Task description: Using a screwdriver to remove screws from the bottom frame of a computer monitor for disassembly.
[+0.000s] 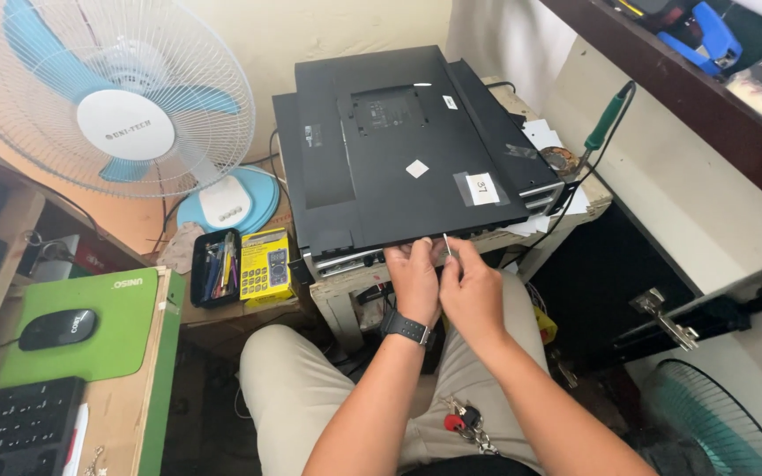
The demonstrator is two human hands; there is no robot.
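Green mouse mat with a black mouse lay at far left, a pale blue fan behind it, then a yellow multimeter. In the middle a black monitor lay face down on a small table, its long axis running left to right. The left hand pressed fingers against its near edge. Just beside it, the right hand pinched a thin metal tool, tip upright at that same edge.

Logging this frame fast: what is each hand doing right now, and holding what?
Left hand: fingers pressed on the near edge of the black monitor back; grip on anything cannot be told.
Right hand: closed, pinching a thin metal tool at that edge.
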